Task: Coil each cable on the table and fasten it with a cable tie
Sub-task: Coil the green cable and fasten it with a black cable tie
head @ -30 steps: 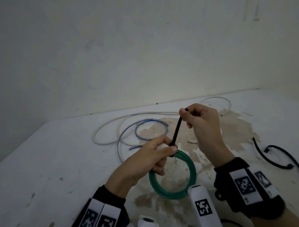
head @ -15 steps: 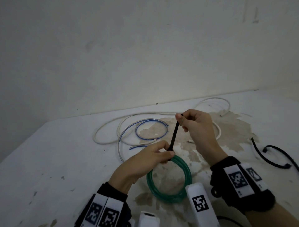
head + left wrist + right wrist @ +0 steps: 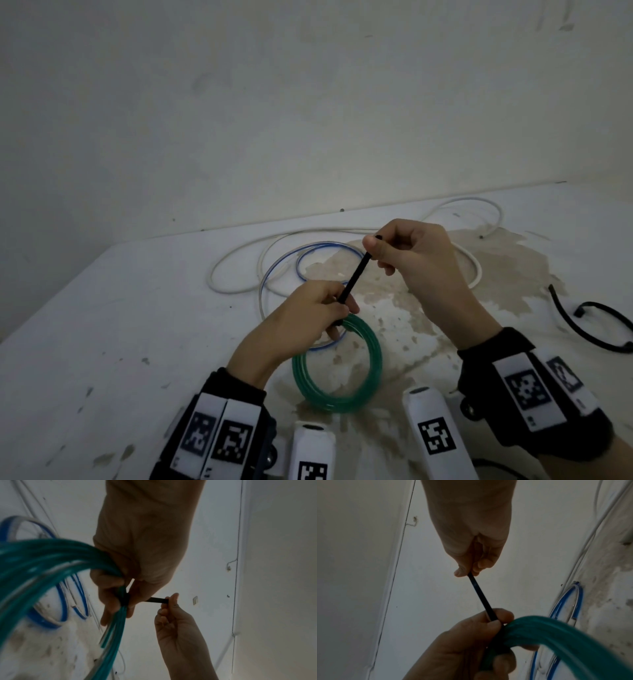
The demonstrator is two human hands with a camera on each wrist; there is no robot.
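Note:
A green cable coil (image 3: 337, 370) hangs above the table, held at its top by my left hand (image 3: 315, 315), whose fingers pinch the bundled strands (image 3: 118, 592) where a black cable tie (image 3: 354, 279) wraps them. My right hand (image 3: 411, 253) pinches the tie's free end between thumb and forefinger and holds it taut, up and to the right. In the right wrist view the black tie (image 3: 481, 597) runs straight from my right fingertips down to the left hand's grip on the green coil (image 3: 556, 635).
A loose blue-and-clear cable (image 3: 308, 260) and a long white cable (image 3: 236, 270) lie tangled on the stained table (image 3: 102, 325) behind my hands. A black cable (image 3: 589, 322) lies at the right edge. A wall stands close behind.
Both hands and the green coil shifted slightly left and toward me. The right hand still holds the tie's tail stretched taut.

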